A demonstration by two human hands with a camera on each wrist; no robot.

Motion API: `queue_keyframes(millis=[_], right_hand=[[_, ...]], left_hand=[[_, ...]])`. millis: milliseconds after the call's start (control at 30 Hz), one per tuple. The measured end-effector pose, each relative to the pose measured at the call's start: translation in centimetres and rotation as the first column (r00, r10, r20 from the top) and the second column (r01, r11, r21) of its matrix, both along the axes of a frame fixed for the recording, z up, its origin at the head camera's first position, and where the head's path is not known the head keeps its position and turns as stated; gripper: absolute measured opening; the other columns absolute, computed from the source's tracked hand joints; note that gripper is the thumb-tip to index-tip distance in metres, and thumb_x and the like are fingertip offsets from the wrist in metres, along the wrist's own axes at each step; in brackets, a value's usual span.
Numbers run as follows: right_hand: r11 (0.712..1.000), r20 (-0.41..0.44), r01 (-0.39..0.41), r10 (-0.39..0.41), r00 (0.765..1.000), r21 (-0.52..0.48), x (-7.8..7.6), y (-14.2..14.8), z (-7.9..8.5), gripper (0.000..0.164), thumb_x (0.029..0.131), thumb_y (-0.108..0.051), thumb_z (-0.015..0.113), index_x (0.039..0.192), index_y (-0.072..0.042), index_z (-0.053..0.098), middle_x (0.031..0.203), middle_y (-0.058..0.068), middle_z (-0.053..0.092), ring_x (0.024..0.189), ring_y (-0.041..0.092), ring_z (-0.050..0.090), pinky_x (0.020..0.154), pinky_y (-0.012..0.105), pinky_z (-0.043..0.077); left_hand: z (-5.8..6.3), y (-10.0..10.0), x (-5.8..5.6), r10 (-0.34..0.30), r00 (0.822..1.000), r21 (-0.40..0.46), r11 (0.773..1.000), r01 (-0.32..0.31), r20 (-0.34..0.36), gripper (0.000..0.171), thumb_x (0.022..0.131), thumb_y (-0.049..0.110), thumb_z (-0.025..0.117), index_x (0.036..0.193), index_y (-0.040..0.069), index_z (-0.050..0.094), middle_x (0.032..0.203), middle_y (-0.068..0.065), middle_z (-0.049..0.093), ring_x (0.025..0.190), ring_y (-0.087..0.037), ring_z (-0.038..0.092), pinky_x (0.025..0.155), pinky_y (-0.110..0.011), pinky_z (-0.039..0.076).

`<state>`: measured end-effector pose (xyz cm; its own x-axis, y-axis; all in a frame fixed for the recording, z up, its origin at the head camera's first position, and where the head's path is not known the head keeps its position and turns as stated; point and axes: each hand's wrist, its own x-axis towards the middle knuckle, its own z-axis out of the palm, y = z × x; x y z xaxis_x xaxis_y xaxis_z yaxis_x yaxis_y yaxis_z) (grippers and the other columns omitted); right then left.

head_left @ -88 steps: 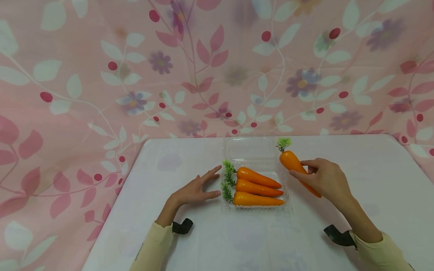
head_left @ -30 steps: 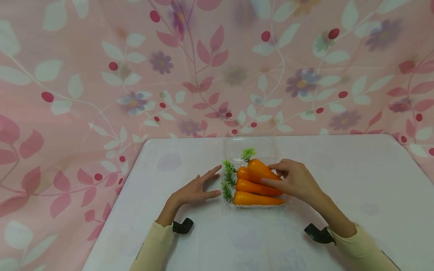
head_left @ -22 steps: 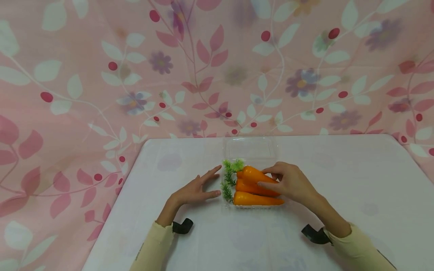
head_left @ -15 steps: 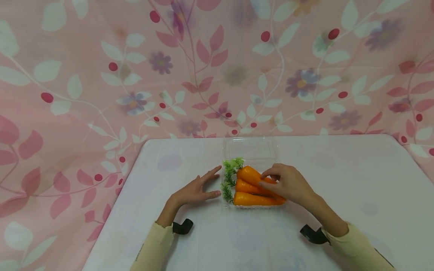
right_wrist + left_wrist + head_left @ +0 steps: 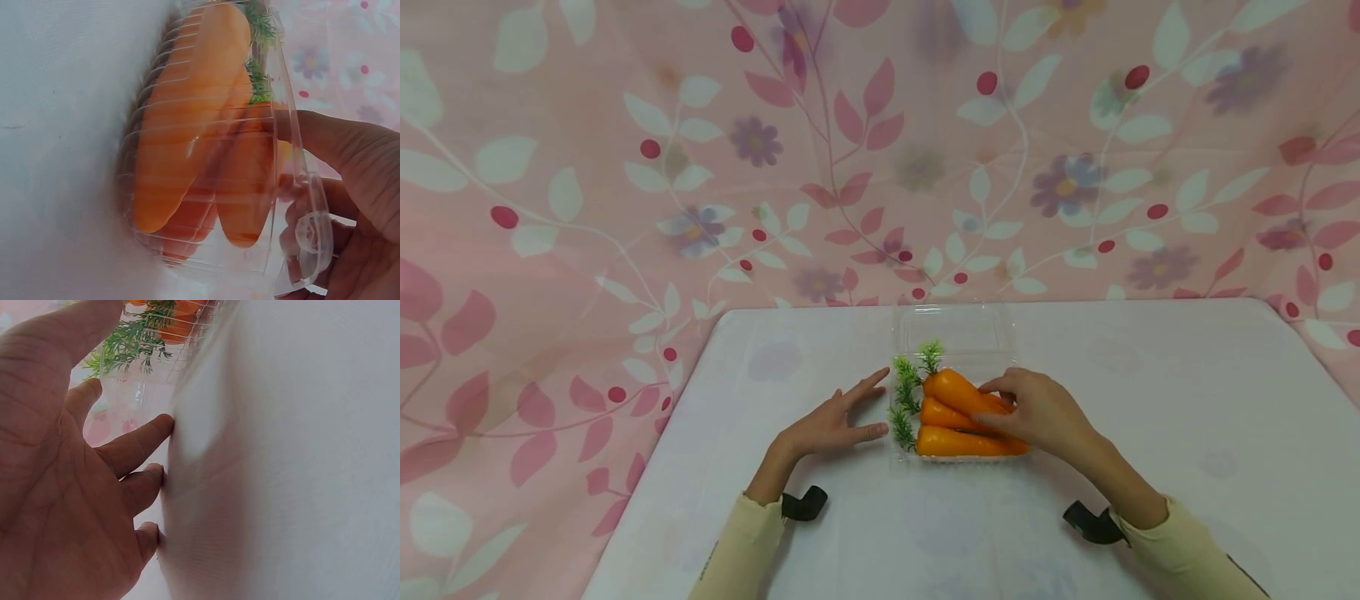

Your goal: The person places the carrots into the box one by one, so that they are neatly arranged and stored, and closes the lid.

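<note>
My right hand (image 5: 1037,408) pinches an orange carrot (image 5: 951,387) between thumb and fingers. This carrot lies slanted over the back of the row inside a clear plastic clamshell box (image 5: 964,460), its green top (image 5: 932,353) pointing to the back. Beneath and in front of it are three more carrots; the front carrot (image 5: 962,442) lies level along the near wall. Through the ribbed wall in the right wrist view, the right thumb (image 5: 289,125) reaches over the rim onto a carrot. My left hand (image 5: 831,423) rests on the table left of the box, fingers spread, fingertips close to its side.
The box's transparent lid (image 5: 955,329) lies folded back behind it. Everything stands on a white-covered table (image 5: 820,533). A pink floral cloth (image 5: 850,150) hangs along the table's back edge. Dark wrist mounts (image 5: 805,504) stick out from both sleeves.
My right hand has brought the carrot leftward from beside the box and lowered it onto the others. Lately its green top has swung slightly toward the back. The left hand stays put.
</note>
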<state>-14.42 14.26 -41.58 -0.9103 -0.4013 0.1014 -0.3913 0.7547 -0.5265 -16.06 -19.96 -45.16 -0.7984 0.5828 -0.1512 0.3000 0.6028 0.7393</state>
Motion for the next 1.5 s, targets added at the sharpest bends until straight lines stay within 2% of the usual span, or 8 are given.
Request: queue_keyframes(millis=[233, 400, 667, 933, 1300, 1500], right_hand=[[0.999, 0.021, 0.003, -0.003, 1.000, 0.036, 0.1, -0.3, 0.3, 0.040, 0.075, -0.038, 0.085, 0.104, -0.011, 0.078, 0.069, -0.006, 0.046, 0.062, 0.012, 0.043, 0.053, 0.027, 0.035], [1.000, 0.033, 0.001, -0.001, 0.999, -0.005, 0.2, -0.4, 0.2, 0.039, 0.076, -0.034, 0.084, 0.106, -0.010, 0.078, 0.069, -0.005, 0.047, 0.062, 0.013, 0.043, 0.053, 0.027, 0.034], [0.998, 0.058, -0.054, 0.056, 0.997, -0.042, 0.5, -0.5, 0.3, 0.040, 0.074, -0.038, 0.086, 0.103, -0.012, 0.079, 0.079, -0.008, 0.058, 0.067, 0.011, 0.048, 0.057, 0.026, 0.043], [0.991, 0.134, -0.127, 0.131, 0.982, -0.035, 0.6, -0.4, 0.4, 0.035, 0.077, -0.034, 0.084, 0.106, -0.016, 0.078, 0.070, -0.006, 0.047, 0.062, 0.012, 0.042, 0.054, 0.026, 0.032], [0.990, 0.105, -0.141, 0.139, 0.985, 0.013, 0.9, -0.1, 0.7, 0.033, 0.078, -0.033, 0.083, 0.105, -0.014, 0.078, 0.071, -0.007, 0.049, 0.063, 0.011, 0.044, 0.055, 0.025, 0.036], [0.990, 0.108, -0.143, 0.140, 0.984, 0.022, 1.1, -0.1, 1.0, 0.033, 0.079, -0.031, 0.083, 0.106, -0.014, 0.077, 0.071, -0.005, 0.048, 0.062, 0.011, 0.042, 0.054, 0.025, 0.033]], left_hand=[[0.0, 0.0, 0.0, -0.004, 1.000, -0.002, 1.000, 0.004, 0.004, 0.084, 0.094, 0.048, 0.064, 0.159, 0.032, 0.014, 0.154, 0.001, 0.039, 0.145, -0.012, 0.023, 0.115, -0.059, -0.001], [0.0, 0.0, 0.0, -0.007, 1.000, 0.001, 1.000, 0.007, 0.000, 0.084, 0.094, 0.047, 0.064, 0.159, 0.033, 0.014, 0.154, 0.002, 0.039, 0.145, -0.011, 0.023, 0.115, -0.059, -0.001], [-0.1, -0.1, 0.0, -0.006, 1.000, -0.003, 1.000, 0.006, 0.001, 0.084, 0.094, 0.048, 0.064, 0.159, 0.033, 0.013, 0.154, 0.002, 0.039, 0.145, -0.011, 0.023, 0.115, -0.059, -0.001], [-0.2, -0.1, 0.0, 0.001, 1.000, -0.003, 1.000, -0.001, 0.004, 0.084, 0.093, 0.049, 0.065, 0.159, 0.034, 0.014, 0.153, 0.004, 0.040, 0.145, -0.010, 0.024, 0.115, -0.060, 0.000], [-0.3, -0.1, -0.2, -0.005, 1.000, 0.000, 1.000, 0.005, 0.002, 0.083, 0.094, 0.048, 0.065, 0.159, 0.036, 0.014, 0.153, 0.005, 0.040, 0.144, -0.011, 0.025, 0.115, -0.061, 0.000], [-0.2, 0.0, -0.2, 0.001, 1.000, -0.001, 1.000, -0.001, 0.005, 0.083, 0.094, 0.048, 0.065, 0.159, 0.037, 0.014, 0.153, 0.005, 0.040, 0.144, -0.010, 0.024, 0.115, -0.060, 0.000]])
